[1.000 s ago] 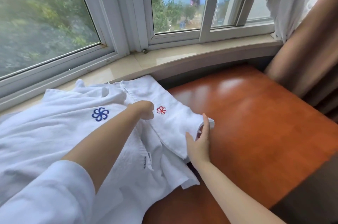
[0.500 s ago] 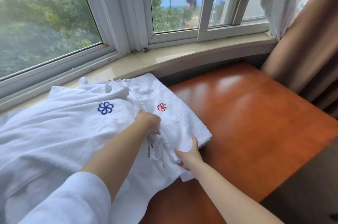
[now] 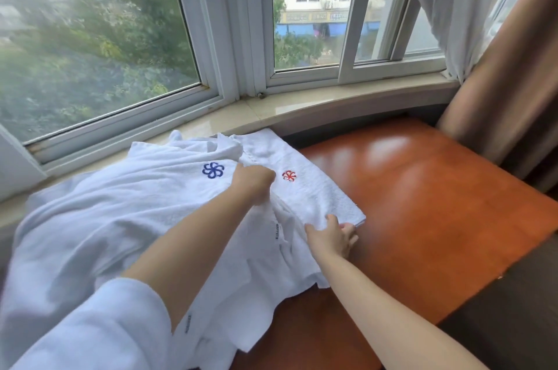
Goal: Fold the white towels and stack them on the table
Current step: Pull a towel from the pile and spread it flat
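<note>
Clearly, the task is only beginning: one folded towel (image 3: 305, 188), the one with a red flower emblem, is lying on the reddish wooden worktop (image 3: 437, 203) near the window sill (image 3: 271, 112), and it is the only piece that looks folded. The right hand (image 3: 332, 238) is resting on its near corner with the fingers nearly straight, so this grip is apart and seems to be pressing or squaring the edge. The left hand (image 3: 253, 180) is curling its fingers on white cloth at the folded towel's left edge, so this grip is clamped on towel fabric. Beside it the big heap of white towels (image 3: 105, 203), one showing a blue flower emblem, is lying unfolded; folding and stacking them is remaining.
</note>
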### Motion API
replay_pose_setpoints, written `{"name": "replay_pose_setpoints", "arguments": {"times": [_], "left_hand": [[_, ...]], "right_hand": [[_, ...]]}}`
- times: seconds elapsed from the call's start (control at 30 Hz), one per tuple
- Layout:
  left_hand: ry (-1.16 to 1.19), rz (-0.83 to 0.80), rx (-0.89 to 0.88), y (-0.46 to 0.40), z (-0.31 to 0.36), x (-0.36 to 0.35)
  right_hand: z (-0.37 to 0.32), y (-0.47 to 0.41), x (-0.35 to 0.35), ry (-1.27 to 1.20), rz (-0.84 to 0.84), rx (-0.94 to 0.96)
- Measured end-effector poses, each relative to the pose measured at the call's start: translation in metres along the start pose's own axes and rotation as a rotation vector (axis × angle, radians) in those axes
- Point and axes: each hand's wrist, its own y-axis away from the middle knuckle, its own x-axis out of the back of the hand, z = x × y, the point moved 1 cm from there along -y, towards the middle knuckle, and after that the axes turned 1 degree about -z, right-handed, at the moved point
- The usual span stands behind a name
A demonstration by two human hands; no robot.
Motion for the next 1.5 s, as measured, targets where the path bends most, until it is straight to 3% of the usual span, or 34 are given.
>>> {"name": "replay_pose_setpoints", "arguments": {"times": [0.13, 0.53, 0.7, 0.83, 1.03, 1.2, 1.3, 1.4, 1.5], "left_hand": [[0.103, 0.133, 0.070, 0.037, -0.039, 0.006], [0.096, 0.178, 0.429, 0.119, -0.139, 0.016], [0.152, 0.134, 0.600, 0.134, -0.156, 0.013], [0.120, 0.133, 0.638, 0.147, -0.164, 0.012], [0.139, 0.188, 0.602, 0.173, -0.172, 0.005], [0.166, 0.126, 0.576, 0.185, -0.190, 0.006], [0.163, 0.211, 0.540, 0.194, -0.196, 0.010], [0.363, 0.385, 0.562, 0.206, -0.208, 0.024], [0.610, 0.680, 0.556, 0.224, -0.218, 0.059]], "right_hand": [[-0.037, 0.019, -0.008, -0.051, -0.084, 0.109], [-0.127, 0.082, -0.041, -0.140, -0.174, 0.510], [-0.149, 0.087, -0.064, 0.048, -0.246, 0.622], [-0.158, 0.090, -0.077, 0.386, -0.287, 0.711], [-0.165, 0.114, -0.086, 0.282, -0.196, 0.798], [-0.158, 0.129, -0.082, 0.513, -0.193, 0.837], [-0.168, 0.147, -0.071, 0.315, -0.081, 0.854], [-0.182, 0.173, -0.063, 0.094, 0.013, 0.906], [-0.193, 0.195, -0.063, -0.066, -0.141, 0.964]]}}
